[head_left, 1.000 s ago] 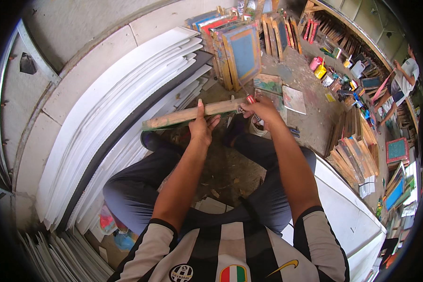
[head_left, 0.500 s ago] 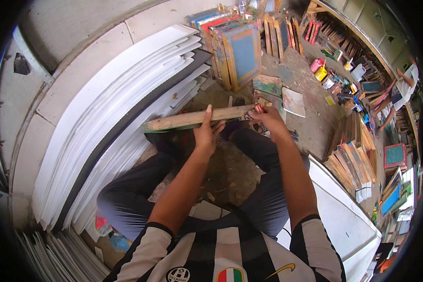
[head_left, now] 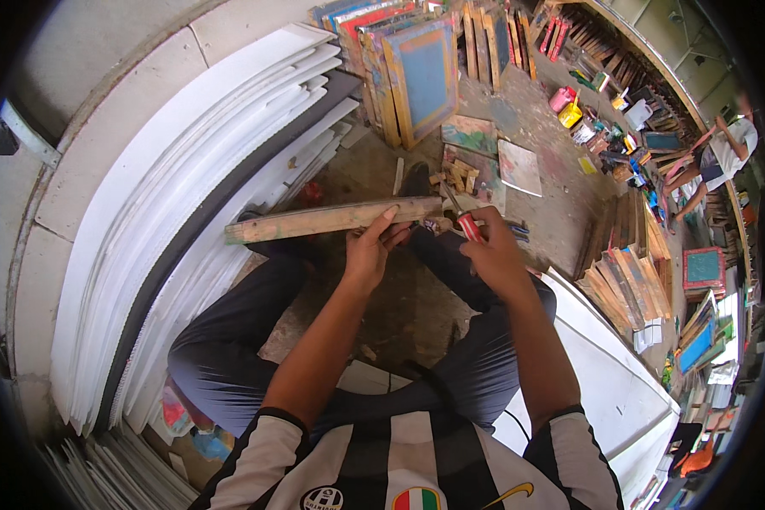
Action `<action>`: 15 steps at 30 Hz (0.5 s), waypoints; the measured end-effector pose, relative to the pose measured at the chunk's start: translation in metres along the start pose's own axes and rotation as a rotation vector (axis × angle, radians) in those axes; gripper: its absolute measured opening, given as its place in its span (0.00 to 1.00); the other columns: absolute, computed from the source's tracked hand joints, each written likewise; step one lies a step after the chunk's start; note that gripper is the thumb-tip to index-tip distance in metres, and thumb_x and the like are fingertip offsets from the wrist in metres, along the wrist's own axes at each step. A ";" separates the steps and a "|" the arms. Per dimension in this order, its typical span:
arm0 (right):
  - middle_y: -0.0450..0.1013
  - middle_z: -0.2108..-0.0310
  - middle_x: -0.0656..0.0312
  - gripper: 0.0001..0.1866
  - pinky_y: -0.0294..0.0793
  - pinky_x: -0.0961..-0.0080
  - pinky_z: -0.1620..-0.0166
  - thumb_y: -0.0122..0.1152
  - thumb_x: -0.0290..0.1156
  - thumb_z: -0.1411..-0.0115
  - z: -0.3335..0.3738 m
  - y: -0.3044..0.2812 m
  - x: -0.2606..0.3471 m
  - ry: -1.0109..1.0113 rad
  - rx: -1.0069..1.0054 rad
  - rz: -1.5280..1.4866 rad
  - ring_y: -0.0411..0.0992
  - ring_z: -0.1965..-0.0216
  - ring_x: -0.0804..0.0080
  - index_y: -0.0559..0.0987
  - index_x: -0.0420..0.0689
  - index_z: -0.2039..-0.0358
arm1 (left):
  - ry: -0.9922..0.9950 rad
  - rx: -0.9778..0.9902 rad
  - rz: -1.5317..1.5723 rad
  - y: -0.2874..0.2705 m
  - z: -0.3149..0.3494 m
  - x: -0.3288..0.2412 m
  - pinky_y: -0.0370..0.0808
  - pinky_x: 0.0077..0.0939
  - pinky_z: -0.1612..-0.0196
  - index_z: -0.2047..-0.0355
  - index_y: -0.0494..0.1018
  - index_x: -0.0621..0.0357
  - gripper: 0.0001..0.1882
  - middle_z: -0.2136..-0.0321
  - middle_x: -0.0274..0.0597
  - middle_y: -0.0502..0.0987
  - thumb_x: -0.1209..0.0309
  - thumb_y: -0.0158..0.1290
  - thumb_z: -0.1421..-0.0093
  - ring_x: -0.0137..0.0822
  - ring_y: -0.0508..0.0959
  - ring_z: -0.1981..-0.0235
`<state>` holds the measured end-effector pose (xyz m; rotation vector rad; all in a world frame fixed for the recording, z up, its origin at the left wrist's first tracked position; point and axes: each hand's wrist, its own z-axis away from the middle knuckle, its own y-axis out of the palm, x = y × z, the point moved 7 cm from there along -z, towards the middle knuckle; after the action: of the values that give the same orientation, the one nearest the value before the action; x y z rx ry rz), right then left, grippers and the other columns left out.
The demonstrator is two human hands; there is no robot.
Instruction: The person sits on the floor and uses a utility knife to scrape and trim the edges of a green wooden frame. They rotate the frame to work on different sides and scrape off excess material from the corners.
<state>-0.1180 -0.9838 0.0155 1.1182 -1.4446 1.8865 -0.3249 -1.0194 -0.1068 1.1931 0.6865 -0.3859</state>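
Observation:
My left hand [head_left: 372, 253] is closed around a long, worn wooden bar [head_left: 314, 220], held nearly level above my lap. The thumb lies on the bar's face, and the other fingers go under it. My right hand [head_left: 495, 259] grips a screwdriver [head_left: 468, 226] by its red handle with pale stripes. Its thin metal shaft points up and to the left, just past the bar's right end and seemingly apart from it. Below that end is a small object [head_left: 433, 224] by my knee, too unclear to name.
Tall white sheets [head_left: 187, 204] lean along the wall on my left. Small wood offcuts [head_left: 461, 176] lie ahead on a paint-stained board. Printing screens in wooden frames [head_left: 422, 81] stand beyond. A white panel [head_left: 603, 374] lies at my right. Another person [head_left: 722, 153] is at far right.
My right hand has drawn the screwdriver back from the bar's right end, and its shaft now shows. The bar has shifted left, with more of its upper face visible. The whole view has moved slightly.

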 end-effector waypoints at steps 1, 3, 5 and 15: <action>0.79 0.60 0.46 0.22 0.78 0.63 0.62 0.67 0.31 0.43 0.010 -0.007 0.010 -0.002 0.011 0.038 0.80 0.68 0.57 0.75 0.39 0.49 | 0.006 -0.002 0.010 0.001 0.002 0.003 0.78 0.43 0.45 0.48 0.71 0.65 0.23 0.53 0.50 0.79 0.65 0.63 0.37 0.45 0.81 0.51; 0.79 0.57 0.45 0.24 0.77 0.60 0.57 0.64 0.32 0.41 0.026 -0.013 0.031 -0.203 -0.041 0.182 0.80 0.61 0.52 0.74 0.43 0.43 | 0.017 -0.003 0.024 0.007 0.008 0.012 0.79 0.43 0.46 0.48 0.72 0.66 0.22 0.53 0.50 0.79 0.68 0.64 0.38 0.44 0.82 0.52; 0.79 0.54 0.45 0.26 0.76 0.58 0.52 0.62 0.32 0.38 0.041 -0.011 0.042 -0.274 -0.054 0.269 0.79 0.55 0.47 0.73 0.47 0.40 | 0.077 -0.040 0.044 0.012 0.015 0.021 0.80 0.44 0.47 0.47 0.70 0.67 0.23 0.52 0.49 0.78 0.71 0.64 0.39 0.44 0.82 0.52; 0.79 0.55 0.45 0.22 0.75 0.53 0.49 0.56 0.36 0.34 0.075 -0.001 0.008 -0.022 -0.056 0.342 0.76 0.52 0.41 0.74 0.52 0.39 | 0.064 -0.058 0.093 0.021 0.018 0.082 0.78 0.48 0.41 0.41 0.64 0.66 0.29 0.45 0.50 0.72 0.77 0.63 0.41 0.45 0.77 0.45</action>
<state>-0.0990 -1.0553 0.0292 0.9119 -1.7813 2.0481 -0.2468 -1.0232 -0.1428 1.1816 0.6899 -0.2497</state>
